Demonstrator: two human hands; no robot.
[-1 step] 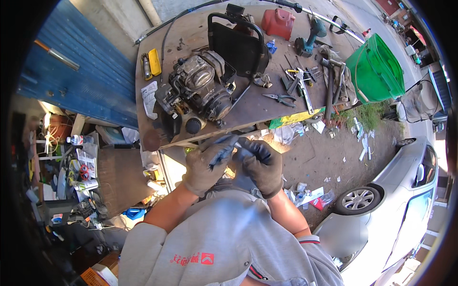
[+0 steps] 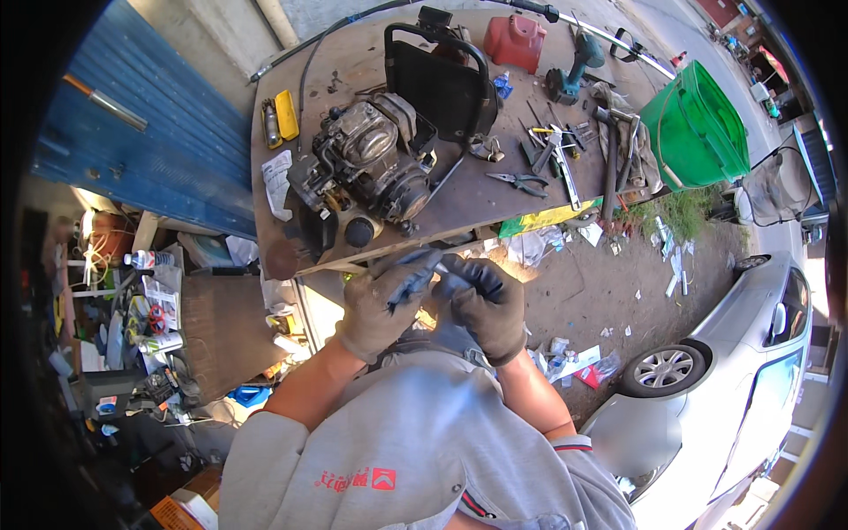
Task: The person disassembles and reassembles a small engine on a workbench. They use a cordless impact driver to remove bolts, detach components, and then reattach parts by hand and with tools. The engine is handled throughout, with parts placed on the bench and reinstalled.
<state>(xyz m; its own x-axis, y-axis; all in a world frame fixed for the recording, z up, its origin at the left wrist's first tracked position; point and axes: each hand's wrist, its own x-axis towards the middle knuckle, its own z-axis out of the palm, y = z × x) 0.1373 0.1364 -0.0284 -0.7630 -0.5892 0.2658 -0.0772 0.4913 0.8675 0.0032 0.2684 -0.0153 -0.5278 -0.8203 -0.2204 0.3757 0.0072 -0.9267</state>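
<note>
Table (image 2: 473, 196): from my right hand (image 2: 490, 309), I can pass over bare top at 12 o'clock.
Frame (image 2: 431, 93): stands farther out at 12, ending that lane.
Engine (image 2: 367, 146): blocks 11.
Pliers (image 2: 519, 183): lie flat toward 1.
Bucket (image 2: 680, 141): blocks 2.

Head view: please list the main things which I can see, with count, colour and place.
Workbench: 1, brown, upper middle
Engine: 1, grey and black, on workbench's left
Plastic-looking part: 1, red, workbench's far side
Power drill: 1, teal-black, workbench's far right
Hand tools: several, mixed colours, workbench's right
Bucket: 1, green, workbench's right
Car: 1, silver, lower right
Panel: 1, blue, upper left
Shirt: 1, grey, bottom middle
Left hand, right hand: 2, grey-brown gloves, centre
</note>
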